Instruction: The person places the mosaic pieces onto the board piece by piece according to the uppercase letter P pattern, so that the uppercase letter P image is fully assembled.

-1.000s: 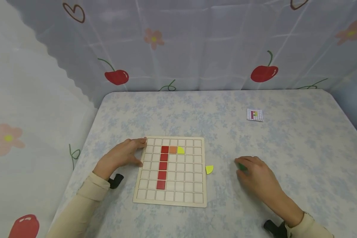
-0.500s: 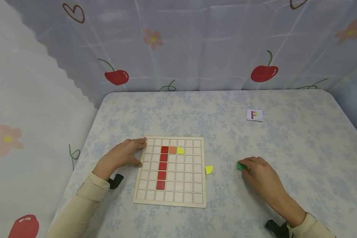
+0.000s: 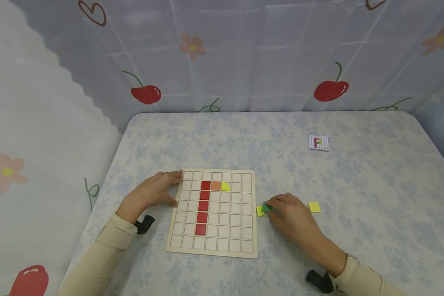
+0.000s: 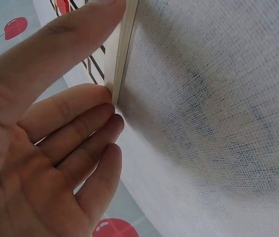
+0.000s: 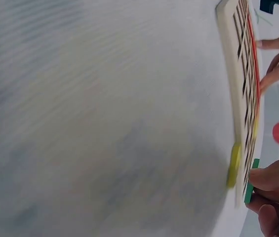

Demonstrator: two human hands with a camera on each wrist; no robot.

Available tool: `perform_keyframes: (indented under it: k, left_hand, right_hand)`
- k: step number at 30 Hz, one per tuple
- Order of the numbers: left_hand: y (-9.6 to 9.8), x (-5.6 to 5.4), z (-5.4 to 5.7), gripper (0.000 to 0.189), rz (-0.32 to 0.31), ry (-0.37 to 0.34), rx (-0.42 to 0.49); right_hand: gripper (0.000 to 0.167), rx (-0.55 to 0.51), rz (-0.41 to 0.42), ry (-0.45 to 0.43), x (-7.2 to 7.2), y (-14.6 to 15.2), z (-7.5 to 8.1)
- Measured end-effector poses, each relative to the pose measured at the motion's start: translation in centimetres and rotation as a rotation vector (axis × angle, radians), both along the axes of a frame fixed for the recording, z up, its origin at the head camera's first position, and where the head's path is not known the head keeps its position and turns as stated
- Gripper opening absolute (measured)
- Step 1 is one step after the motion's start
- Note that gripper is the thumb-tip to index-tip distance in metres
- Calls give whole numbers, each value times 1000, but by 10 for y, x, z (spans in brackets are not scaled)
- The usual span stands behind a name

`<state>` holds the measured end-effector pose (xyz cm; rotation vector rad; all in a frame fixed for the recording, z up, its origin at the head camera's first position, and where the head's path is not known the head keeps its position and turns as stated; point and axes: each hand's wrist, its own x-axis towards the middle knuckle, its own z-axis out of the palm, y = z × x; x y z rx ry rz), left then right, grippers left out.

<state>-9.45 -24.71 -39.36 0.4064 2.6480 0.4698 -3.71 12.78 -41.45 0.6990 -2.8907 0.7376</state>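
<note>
A wooden grid board (image 3: 240,230) lies on the table, with a column of red square tiles (image 3: 203,206), an orange square tile (image 3: 216,186) and a yellow quarter-round tile (image 3: 225,187) in its cells. At the board's left edge rests my left hand (image 3: 151,194), thumb and fingertips spread along the rim. My right hand (image 3: 297,220) pinches a green tile (image 3: 267,206) between thumb and fingers, just right of the board. In the head view this green tile partly covers another yellow quarter-round tile (image 3: 260,212) beside the board's right edge.
A yellow square tile (image 3: 314,207) lies on the table behind my right hand. Farther back is a small card (image 3: 318,142) printed with a coloured grid pattern. A curtain with cherries and flowers (image 3: 237,61) hangs past the table's far edge.
My right hand has moved left with the green tile, toward the board. The yellow square tile has come into sight where that hand was. My left hand stays at the board's edge.
</note>
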Motion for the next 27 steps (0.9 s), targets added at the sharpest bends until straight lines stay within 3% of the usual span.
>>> perform_keyframes:
  k: [11, 27]
  left_hand:
    - [-1, 1, 0, 81, -21, 14, -13]
    - [-2, -1, -1, 81, -26, 14, -1]
  right_hand:
    - [17, -40, 218, 0, -14, -69, 5]
    - [12, -4, 336, -38, -25, -109, -4]
